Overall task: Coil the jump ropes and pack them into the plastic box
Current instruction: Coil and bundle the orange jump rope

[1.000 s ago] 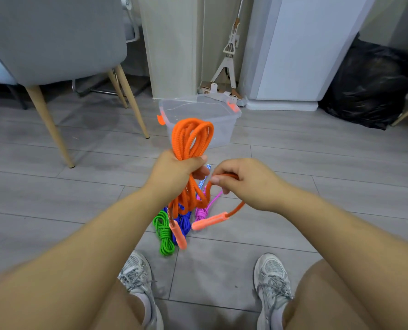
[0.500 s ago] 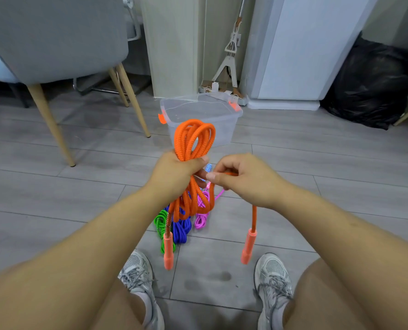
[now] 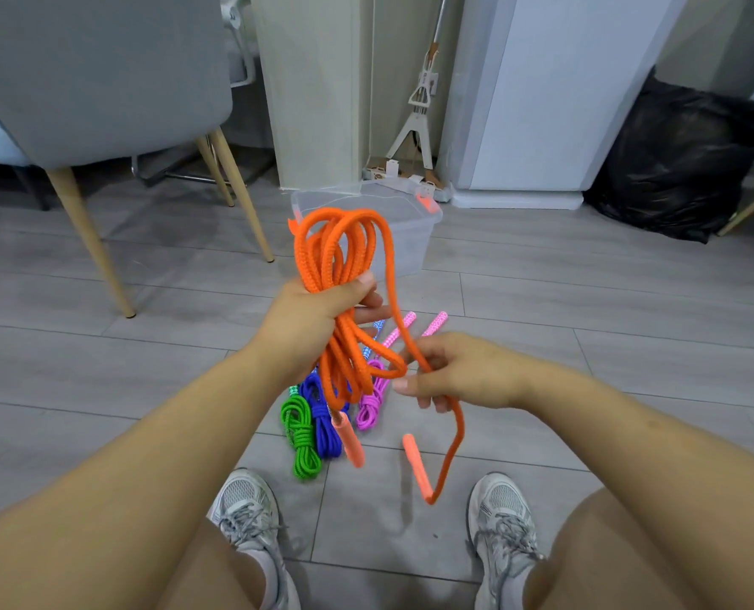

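My left hand (image 3: 311, 319) grips the middle of a coiled orange jump rope (image 3: 337, 253), whose loops stand above my fist and hang below it. My right hand (image 3: 458, 374) pinches the rope's free end, which runs from the top loop down through my fingers. Both pale orange handles (image 3: 417, 466) dangle near the floor. On the floor beneath lie coiled green (image 3: 300, 435), blue (image 3: 324, 420) and pink (image 3: 373, 400) ropes. The clear plastic box (image 3: 414, 239) with orange latches stands open on the floor just beyond the orange coil.
A grey chair with wooden legs (image 3: 97, 257) stands at the left. A mop base (image 3: 410, 169) and a white cabinet (image 3: 542, 103) are behind the box, a black bag (image 3: 674, 169) at the right. My two shoes (image 3: 247, 508) rest near the ropes.
My right hand has dropped lower and to the right, drawing the free end out from the coil. The end handle has swung rightward. My left hand has risen slightly with the coil.
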`<state>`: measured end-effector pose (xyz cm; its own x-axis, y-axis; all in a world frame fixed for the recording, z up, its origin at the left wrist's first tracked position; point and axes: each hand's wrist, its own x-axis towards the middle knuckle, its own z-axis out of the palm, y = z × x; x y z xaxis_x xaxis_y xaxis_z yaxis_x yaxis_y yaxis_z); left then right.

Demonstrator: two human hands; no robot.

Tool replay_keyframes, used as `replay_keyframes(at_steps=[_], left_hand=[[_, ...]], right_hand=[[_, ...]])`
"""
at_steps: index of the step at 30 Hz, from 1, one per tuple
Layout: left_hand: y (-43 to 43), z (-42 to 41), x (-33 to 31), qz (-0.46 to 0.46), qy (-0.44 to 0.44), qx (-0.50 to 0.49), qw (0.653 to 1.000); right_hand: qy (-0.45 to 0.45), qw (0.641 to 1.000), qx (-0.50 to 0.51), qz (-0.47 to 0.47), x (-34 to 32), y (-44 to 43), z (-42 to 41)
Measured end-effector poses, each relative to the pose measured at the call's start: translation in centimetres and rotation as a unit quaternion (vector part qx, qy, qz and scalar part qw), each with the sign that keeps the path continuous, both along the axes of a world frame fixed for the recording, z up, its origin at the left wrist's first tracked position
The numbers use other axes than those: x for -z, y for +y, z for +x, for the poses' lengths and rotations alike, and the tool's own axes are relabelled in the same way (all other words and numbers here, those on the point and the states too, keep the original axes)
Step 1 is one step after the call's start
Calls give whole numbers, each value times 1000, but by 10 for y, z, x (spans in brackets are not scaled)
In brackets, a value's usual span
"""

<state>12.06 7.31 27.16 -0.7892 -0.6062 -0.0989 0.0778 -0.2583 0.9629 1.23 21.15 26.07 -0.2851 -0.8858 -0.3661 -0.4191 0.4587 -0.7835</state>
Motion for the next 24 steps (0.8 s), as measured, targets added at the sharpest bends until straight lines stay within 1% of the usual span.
replay_keyframes(at_steps=[4,6,8,9,11,13,16,17,19,21,22,24], left_hand=[[-4,2,1,-9,-14,-20,1000],[-8,2,2,-26,-44,-41,998],[-13,3,5,-67,-81,-53,993],[-16,3,7,-93,-101,-54,989],[-20,4,9,-152,-148,-49,976],[-21,5,10,-208,-202,-33,957],[-18,5,10,-266,-265,34,926],[-16,6,9,-293,-286,67,910],[-13,7,9,-359,-323,135,865],[-9,9,8,-404,-334,189,831],[-7,10,7,-407,-328,209,827],[-2,13,5,-399,-299,234,835]], right_hand=[[-39,993,65,-96,-7,-5,-3],[-45,983,106,-140,-11,-5,-5],[-40,967,145,-205,-13,-4,-4],[-6,959,154,-238,-14,-3,-3],[96,942,151,-284,-17,0,-1],[161,919,136,-334,-25,3,2],[211,889,119,-389,-33,3,4],[215,885,120,-396,-33,2,3],[210,882,126,-402,-34,-3,1],[193,886,136,-399,-34,-9,-1],[180,890,145,-392,-33,-13,-3],[152,898,167,-377,-31,-18,-9]])
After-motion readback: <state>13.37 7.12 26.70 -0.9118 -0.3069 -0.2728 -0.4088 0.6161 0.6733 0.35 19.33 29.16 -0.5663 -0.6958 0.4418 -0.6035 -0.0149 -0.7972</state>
